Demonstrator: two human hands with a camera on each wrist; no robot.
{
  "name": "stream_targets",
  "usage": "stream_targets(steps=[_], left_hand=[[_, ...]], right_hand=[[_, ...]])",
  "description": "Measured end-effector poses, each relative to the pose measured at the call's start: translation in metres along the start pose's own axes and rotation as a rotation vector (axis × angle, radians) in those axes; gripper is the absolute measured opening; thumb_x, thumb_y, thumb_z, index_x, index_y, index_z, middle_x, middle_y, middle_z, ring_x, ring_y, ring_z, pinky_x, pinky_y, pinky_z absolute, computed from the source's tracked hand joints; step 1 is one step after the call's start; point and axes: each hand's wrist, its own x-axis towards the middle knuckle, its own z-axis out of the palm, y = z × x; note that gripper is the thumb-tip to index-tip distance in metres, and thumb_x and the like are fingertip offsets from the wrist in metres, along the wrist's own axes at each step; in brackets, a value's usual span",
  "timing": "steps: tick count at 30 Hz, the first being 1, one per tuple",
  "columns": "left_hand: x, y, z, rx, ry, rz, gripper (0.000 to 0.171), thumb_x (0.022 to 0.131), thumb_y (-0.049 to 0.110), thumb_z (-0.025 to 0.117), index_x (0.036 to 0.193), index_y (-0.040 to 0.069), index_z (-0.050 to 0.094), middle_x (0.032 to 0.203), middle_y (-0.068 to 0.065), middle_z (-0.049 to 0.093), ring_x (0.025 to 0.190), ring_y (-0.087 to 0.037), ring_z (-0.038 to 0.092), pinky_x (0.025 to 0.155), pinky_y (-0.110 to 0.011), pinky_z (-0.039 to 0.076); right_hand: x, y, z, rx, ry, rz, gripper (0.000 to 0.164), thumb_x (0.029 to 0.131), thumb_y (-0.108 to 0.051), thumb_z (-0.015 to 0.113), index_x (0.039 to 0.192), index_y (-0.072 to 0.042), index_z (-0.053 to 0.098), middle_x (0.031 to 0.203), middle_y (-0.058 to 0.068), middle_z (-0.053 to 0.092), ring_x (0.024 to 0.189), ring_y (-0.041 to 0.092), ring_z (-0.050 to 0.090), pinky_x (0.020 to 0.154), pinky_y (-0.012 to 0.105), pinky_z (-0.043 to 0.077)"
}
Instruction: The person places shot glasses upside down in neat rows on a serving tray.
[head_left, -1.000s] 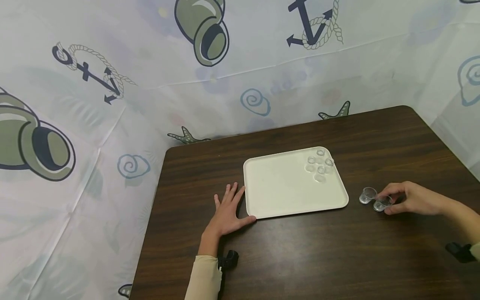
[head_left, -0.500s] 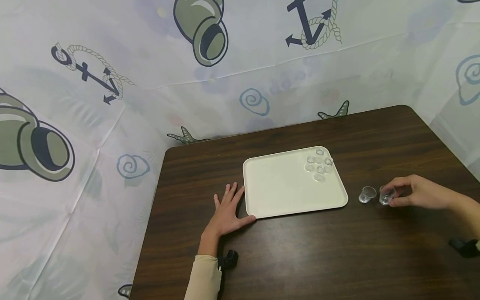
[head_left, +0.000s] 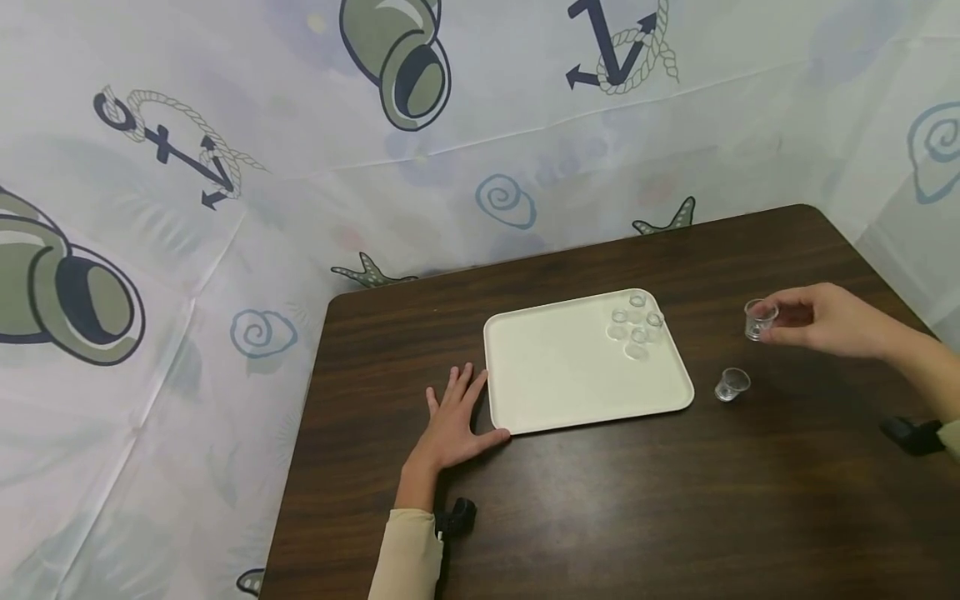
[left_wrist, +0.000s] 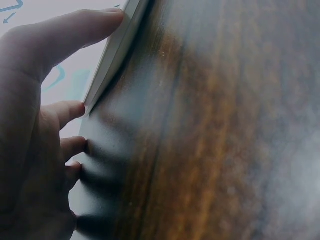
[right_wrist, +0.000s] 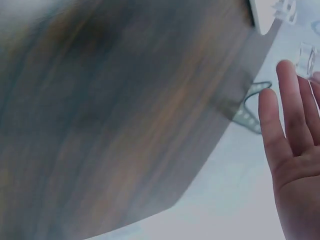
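My right hand pinches a small clear plastic cup between thumb and fingers, held above the table to the right of the tray. In the right wrist view part of that cup shows at the fingertips. A second clear cup stands on the table near the tray's right edge. My left hand lies with fingers spread, its thumb and fingertips at the near left corner of the cream tray. The left wrist view shows the thumb along the tray's rim.
Several clear cups stand together at the tray's far right corner. The dark wood table reaches back to a printed cloth that hangs behind it and to the left.
My right hand has lifted the cup off the table and carried it away from me, apart from the other cup. The left hand and tray have stayed in place.
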Motion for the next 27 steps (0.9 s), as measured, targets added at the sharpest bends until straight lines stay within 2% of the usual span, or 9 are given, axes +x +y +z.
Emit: stream_targets(steps=[6,10,14,18,22,27], left_hand=[[0.0,-0.001,-0.001,0.006,0.017,0.008,0.101,0.078,0.075,0.061,0.158,0.028,0.02,0.164,-0.008,0.012,0.15,-0.029,0.003,0.108,-0.071,-0.002],[-0.002,-0.001,-0.001,0.014,0.007,0.003,0.102,0.078,0.076,0.06,0.159,0.029,0.019,0.164,-0.007,0.012,0.15,-0.029,0.003,0.108,-0.071,-0.001],[-0.002,0.001,-0.001,0.018,-0.006,-0.009,0.102,0.078,0.076,0.059,0.159,0.03,0.017,0.164,-0.006,0.01,0.15,-0.028,0.002,0.109,-0.07,-0.001],[-0.002,0.0,0.0,0.023,-0.005,-0.015,0.101,0.078,0.077,0.059,0.159,0.03,0.018,0.164,-0.006,0.01,0.15,-0.027,0.002,0.109,-0.07,-0.001],[-0.002,0.0,-0.001,0.023,-0.015,-0.018,0.101,0.078,0.078,0.057,0.159,0.031,0.017,0.164,-0.005,0.01,0.15,-0.027,0.001,0.109,-0.069,-0.002],[-0.002,0.001,-0.001,0.023,-0.028,-0.022,0.101,0.078,0.078,0.057,0.159,0.032,0.015,0.164,-0.004,0.008,0.15,-0.027,0.0,0.11,-0.068,-0.003]], right_hand=[[0.025,-0.03,0.001,-0.066,0.004,-0.038,0.029,0.085,-0.02,0.078,0.112,-0.012,0.071,0.093,-0.001,0.068,0.082,0.007,0.063,0.068,0.022,0.052],[0.042,-0.049,0.009,-0.06,-0.015,-0.078,0.031,0.085,-0.019,0.079,0.113,-0.01,0.07,0.092,-0.002,0.067,0.08,0.013,0.065,0.066,0.027,0.052],[0.058,-0.065,0.022,-0.081,-0.044,-0.161,0.028,0.085,-0.014,0.078,0.112,-0.008,0.071,0.095,-0.002,0.065,0.08,0.013,0.064,0.069,0.032,0.054],[0.073,-0.078,0.037,-0.17,-0.066,-0.273,0.025,0.084,-0.009,0.075,0.109,-0.008,0.073,0.095,-0.001,0.061,0.076,0.01,0.058,0.067,0.032,0.051],[0.084,-0.089,0.052,-0.254,-0.089,-0.331,0.026,0.083,-0.008,0.074,0.109,-0.006,0.074,0.099,0.001,0.058,0.071,0.011,0.051,0.062,0.029,0.046],[0.097,-0.099,0.073,-0.38,-0.057,-0.435,0.027,0.08,-0.006,0.076,0.106,-0.005,0.074,0.102,0.006,0.057,0.074,0.015,0.056,0.064,0.032,0.05]])
